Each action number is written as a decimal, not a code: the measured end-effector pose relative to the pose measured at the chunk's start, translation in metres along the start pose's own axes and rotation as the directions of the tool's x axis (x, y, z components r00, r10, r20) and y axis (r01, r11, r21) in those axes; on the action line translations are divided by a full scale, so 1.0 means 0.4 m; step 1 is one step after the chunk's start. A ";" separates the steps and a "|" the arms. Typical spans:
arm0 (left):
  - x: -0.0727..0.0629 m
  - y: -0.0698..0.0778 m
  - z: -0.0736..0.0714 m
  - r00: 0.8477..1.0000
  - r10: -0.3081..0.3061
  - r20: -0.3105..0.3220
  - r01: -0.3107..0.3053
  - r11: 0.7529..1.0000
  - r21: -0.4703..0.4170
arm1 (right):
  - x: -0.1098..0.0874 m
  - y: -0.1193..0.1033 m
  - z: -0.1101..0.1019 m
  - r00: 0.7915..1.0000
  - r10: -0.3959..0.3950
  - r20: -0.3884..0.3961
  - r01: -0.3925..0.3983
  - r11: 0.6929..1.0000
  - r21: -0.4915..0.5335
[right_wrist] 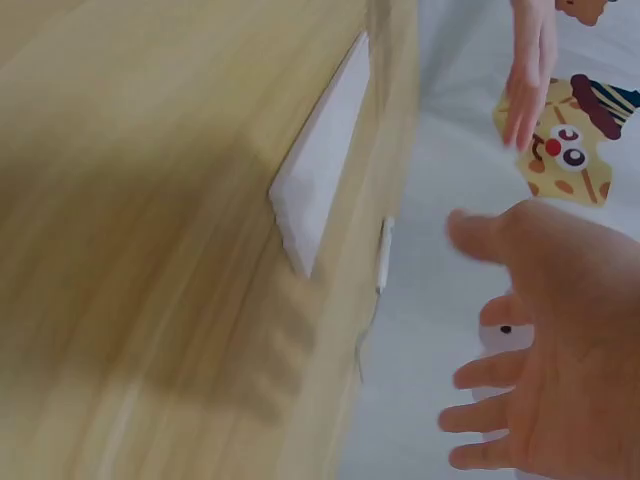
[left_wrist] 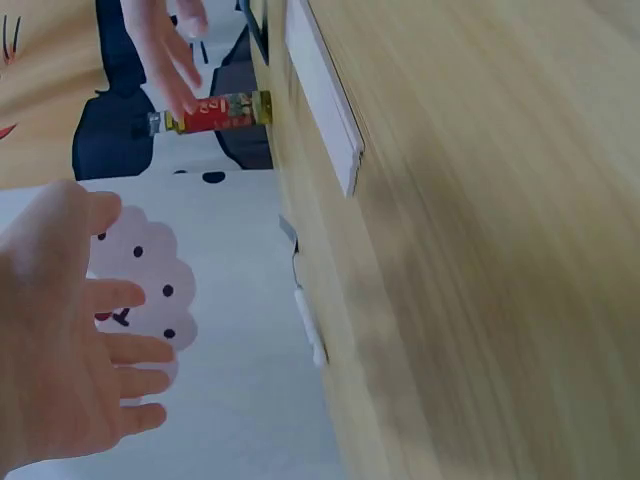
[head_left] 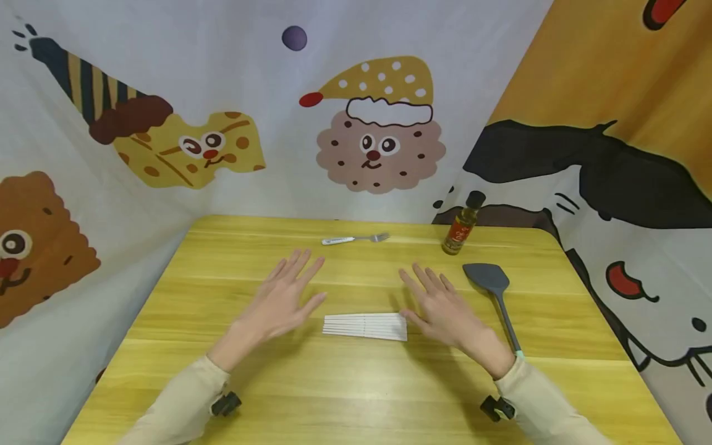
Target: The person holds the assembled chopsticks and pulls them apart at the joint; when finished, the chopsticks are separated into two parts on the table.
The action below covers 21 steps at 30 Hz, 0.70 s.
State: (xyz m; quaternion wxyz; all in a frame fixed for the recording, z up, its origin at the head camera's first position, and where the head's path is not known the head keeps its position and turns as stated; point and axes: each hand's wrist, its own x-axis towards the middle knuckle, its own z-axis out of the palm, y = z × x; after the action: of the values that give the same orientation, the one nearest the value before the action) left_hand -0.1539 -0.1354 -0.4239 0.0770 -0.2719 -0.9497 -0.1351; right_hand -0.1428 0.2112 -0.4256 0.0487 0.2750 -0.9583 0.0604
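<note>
A white pleated piece that looks like folded paper (head_left: 364,326) lies flat at mid-table, slightly wider at its right end. To its left, my left hand (head_left: 280,303) hovers over the table with fingers straight and spread, holding nothing. My right hand (head_left: 445,309) is raised beside the paper's right end, its fingers also extended and holding nothing. In the left wrist view, the left palm (left_wrist: 60,350) shows bare, and the pleated paper (left_wrist: 325,90) sits apart from it. The right wrist view has the right palm (right_wrist: 575,350) bare too, away from the paper (right_wrist: 322,160).
Toward the back edge of the wooden table (head_left: 356,389) lies a fork (head_left: 356,238) with a white handle. At the back right stands a dark-capped bottle (head_left: 463,225) with a red label. A grey spatula (head_left: 495,284) lies right of my right hand. Printed cloth (head_left: 356,31) hangs behind.
</note>
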 end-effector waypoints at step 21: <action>0.083 0.063 0.152 0.985 0.092 0.143 -0.046 0.953 -0.299 | 0.072 -0.036 0.106 0.998 -0.067 0.010 0.064 0.980 0.190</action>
State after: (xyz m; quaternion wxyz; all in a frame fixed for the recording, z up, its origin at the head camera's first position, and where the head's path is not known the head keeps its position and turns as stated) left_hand -0.1725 -0.0802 -0.4688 -0.0339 -0.3231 -0.9119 -0.2509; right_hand -0.1620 0.1781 -0.4624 0.0161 0.3101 -0.9390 0.1477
